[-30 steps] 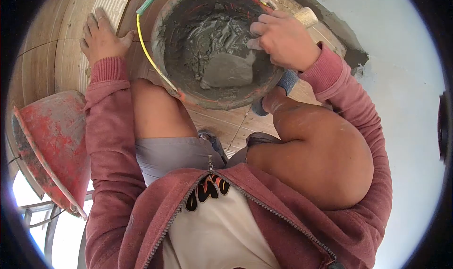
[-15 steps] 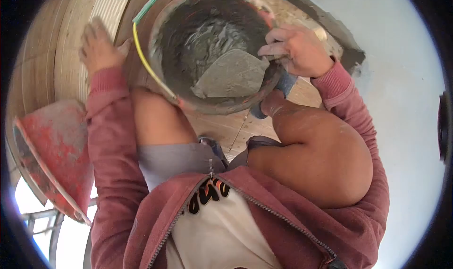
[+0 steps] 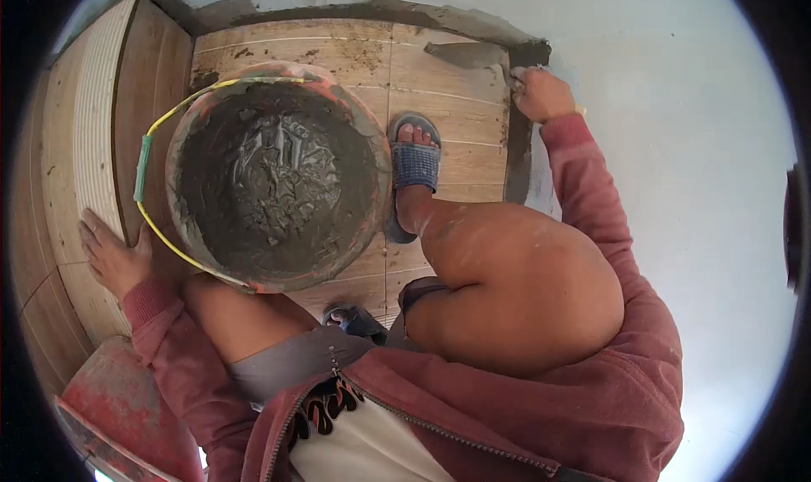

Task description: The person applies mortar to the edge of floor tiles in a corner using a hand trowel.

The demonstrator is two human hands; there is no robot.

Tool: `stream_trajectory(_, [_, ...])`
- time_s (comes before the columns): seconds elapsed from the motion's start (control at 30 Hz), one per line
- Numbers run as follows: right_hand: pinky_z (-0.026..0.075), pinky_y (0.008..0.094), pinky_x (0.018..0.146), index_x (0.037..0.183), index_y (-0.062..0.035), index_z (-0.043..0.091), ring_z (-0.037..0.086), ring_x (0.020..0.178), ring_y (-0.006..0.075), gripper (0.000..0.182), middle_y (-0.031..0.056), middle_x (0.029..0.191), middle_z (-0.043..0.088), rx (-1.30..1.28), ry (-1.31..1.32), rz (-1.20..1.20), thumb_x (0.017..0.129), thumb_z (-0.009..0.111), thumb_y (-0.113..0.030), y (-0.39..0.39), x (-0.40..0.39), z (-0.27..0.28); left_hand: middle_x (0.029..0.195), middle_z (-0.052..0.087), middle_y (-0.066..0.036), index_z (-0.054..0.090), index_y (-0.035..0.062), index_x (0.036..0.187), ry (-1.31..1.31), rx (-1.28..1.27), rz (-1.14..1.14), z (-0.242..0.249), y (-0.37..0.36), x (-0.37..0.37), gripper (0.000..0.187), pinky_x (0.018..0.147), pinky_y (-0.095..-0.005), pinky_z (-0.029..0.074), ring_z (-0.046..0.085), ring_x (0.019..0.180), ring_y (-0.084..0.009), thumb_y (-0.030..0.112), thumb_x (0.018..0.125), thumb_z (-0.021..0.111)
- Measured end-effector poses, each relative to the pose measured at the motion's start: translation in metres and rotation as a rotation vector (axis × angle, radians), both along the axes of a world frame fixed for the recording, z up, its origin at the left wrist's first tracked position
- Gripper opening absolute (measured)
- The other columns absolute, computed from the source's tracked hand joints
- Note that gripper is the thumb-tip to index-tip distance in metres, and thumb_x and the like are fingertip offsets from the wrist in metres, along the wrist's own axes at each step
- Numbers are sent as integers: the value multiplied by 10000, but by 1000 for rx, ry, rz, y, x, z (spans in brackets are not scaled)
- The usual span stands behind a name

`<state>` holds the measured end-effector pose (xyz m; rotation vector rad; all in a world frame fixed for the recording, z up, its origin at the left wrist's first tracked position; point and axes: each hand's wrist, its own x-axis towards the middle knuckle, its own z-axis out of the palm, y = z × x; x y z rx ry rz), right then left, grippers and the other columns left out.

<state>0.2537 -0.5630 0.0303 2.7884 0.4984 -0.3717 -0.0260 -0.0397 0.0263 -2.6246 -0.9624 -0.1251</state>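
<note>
A metal trowel [image 3: 469, 57] is gripped at its handle by my right hand [image 3: 542, 94], low in the corner where the wood-look floor tiles meet the pale wall. Its blade points left, just above the tiles. My left hand [image 3: 115, 252] rests with spread fingers on the tiled step at the left and holds nothing. Between my hands stands a bucket [image 3: 369, 220] with wet grey mortar [image 3: 283, 174] inside. Its yellow wire handle [image 3: 173, 247] with a green grip hangs over the left side.
A sandalled foot [image 3: 416, 157] stands right of the bucket. A red, mortar-stained container [image 3: 127, 406] lies at the lower left. Grey mortar bands [image 3: 372, 10] run along the wall base. The pale wall [image 3: 693, 144] rises on the right, and crumbs lie on the back tiles.
My right hand has moved the trowel out of the bucket to the wall corner. The view has shifted, showing more floor and back wall. My left hand remains on the step.
</note>
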Motion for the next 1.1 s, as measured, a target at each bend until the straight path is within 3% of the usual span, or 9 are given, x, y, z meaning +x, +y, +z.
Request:
stream_trajectory(0.1, [481,387,706,856,-69,617,588,831,307,221,143,900,607,-134,-7,16,686,522,-175,-4,27,-17,1330,295,-115,199,148,1340,-21,9,-27,0,-1,0,873,940,-451,300,320,1202,-292,339,646,694])
stream_trajectory(0.27, [479,401,709,855,-57,625,597,835,294,214,148,879,618,-264,70,71,722,497,-165,41,52,-1,1325,302,-120,202,144,1338,-14,3,-39,-3,7,-2,872,936,-449,304,326,1200,-288,342,646,694])
stream_trajectory(0.37, [466,400,749,932,-63,605,574,895,314,268,166,956,595,-305,138,47,713,470,-140,59,82,-2,1323,306,-125,203,145,1338,-28,3,-57,-6,10,-4,871,936,-450,302,325,1201,-286,346,647,693])
stream_trajectory(0.57, [460,404,754,943,-48,600,574,890,323,282,173,923,603,-245,56,41,712,524,-190,66,108,-16,1332,297,-124,210,150,1338,-21,10,-51,-5,8,-3,864,943,-456,290,320,1204,-287,363,649,688])
stream_trajectory(0.73, [453,411,762,945,-59,602,565,894,329,322,175,945,594,-125,200,-96,708,535,-266,45,77,30,1340,286,-120,216,149,1336,-41,9,-83,-6,11,-4,858,947,-459,285,316,1207,-287,388,654,678])
stream_trajectory(0.8, [455,416,759,949,-66,594,569,876,332,323,168,939,597,-145,28,-68,702,540,-267,13,68,8,1338,289,-123,217,148,1336,-25,5,-63,-5,10,-4,855,949,-455,284,313,1209,-289,392,656,675])
stream_trajectory(1.1, [465,418,736,1003,-94,549,576,887,307,296,154,942,601,-284,33,37,746,424,-171,11,58,-31,1340,287,-121,211,151,1338,-25,-2,-58,-6,11,-4,849,963,-441,276,305,1214,-288,364,663,679])
